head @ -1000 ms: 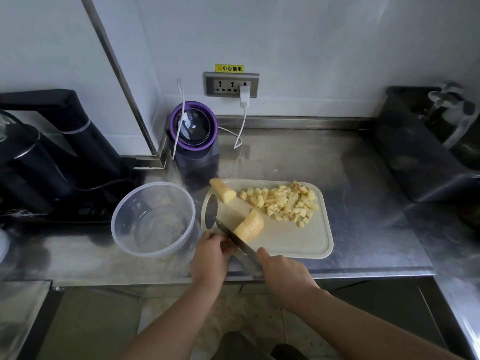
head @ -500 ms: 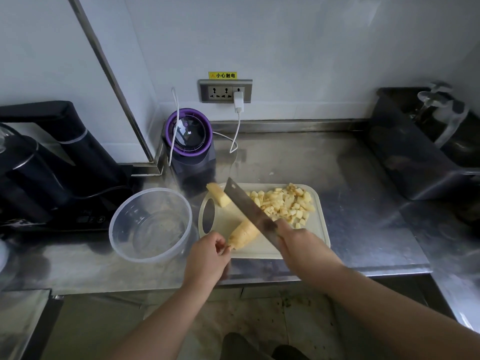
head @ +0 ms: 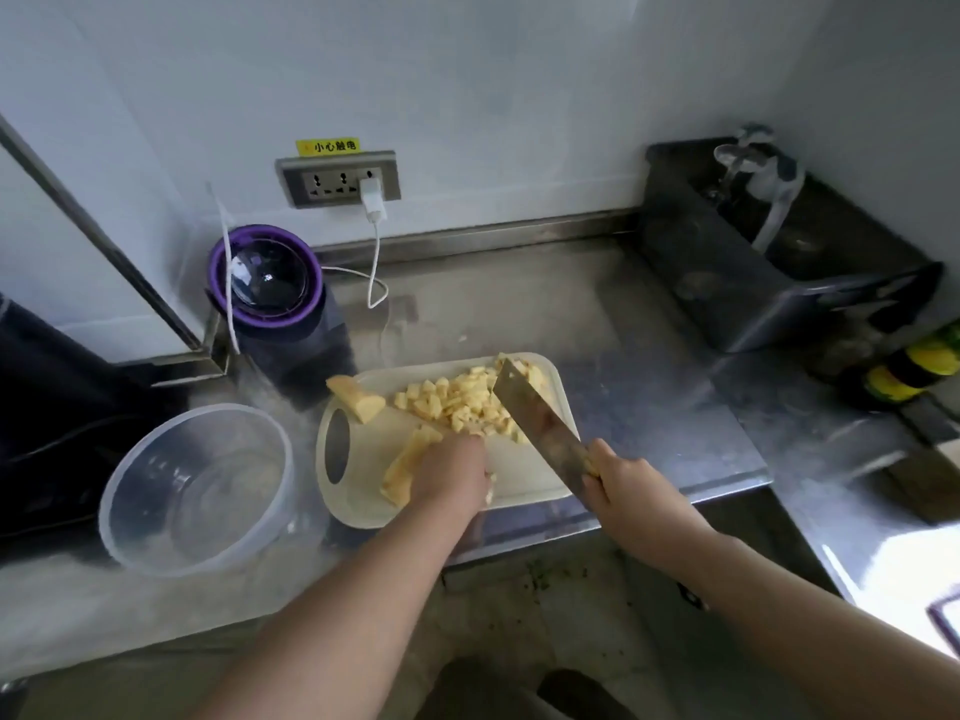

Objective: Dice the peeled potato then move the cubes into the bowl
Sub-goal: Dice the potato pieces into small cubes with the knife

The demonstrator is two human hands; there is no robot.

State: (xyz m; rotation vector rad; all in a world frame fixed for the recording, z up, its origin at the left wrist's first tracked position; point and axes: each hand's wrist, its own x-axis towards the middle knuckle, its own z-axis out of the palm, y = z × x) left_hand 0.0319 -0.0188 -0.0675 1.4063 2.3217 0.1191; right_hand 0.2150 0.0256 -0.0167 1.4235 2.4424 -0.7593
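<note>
yellow potato piece (head: 401,467) lies on cream cutting board (head: 358,504) under my left hand (head: 449,475), fingers curled over it. diced cubes (head: 457,402) heaped behind; clear bowl (head: 197,485) just left of board, on steel counter (head: 649,387) by white wall. right hand (head: 623,485) grips knife (head: 537,415), blade tilted above cubes.

Bare left hand (head: 449,472), bare right hand (head: 621,485) — forearms uncovered too

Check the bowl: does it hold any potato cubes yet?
Empty. The clear bowl shows only its bare bottom; the cubes all lie heaped on the board.
</note>
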